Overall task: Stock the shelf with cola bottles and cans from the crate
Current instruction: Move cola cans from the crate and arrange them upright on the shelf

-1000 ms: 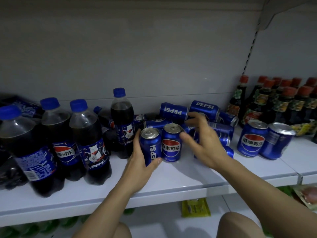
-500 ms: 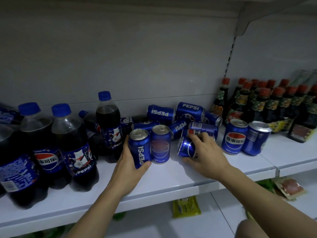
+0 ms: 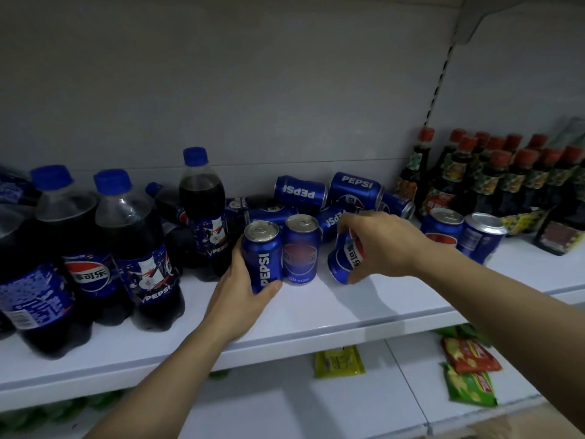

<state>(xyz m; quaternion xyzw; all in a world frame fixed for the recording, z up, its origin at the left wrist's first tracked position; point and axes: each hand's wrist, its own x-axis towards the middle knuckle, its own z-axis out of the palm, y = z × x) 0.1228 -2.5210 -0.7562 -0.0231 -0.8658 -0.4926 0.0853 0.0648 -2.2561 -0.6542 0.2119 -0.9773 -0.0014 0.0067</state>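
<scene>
On the white shelf two blue cola cans stand upright side by side. My left hand grips the left one; the second upright can touches it on the right. My right hand holds a tilted can, its bottom end lifted toward me. Behind them several cans lie in a pile on their sides. Cola bottles with blue caps stand at the left, one smaller bottle just left of my left hand. Two more upright cans stand at the right.
Dark sauce bottles with red caps fill the shelf's right end. A metal bracket and slotted upright sit above them. On the lower shelf lie a yellow packet and snack bags.
My right hand reached into the pile, took a lying can and has pulled it forward, tilting it up. My left hand has kept its hold on the upright can.
</scene>
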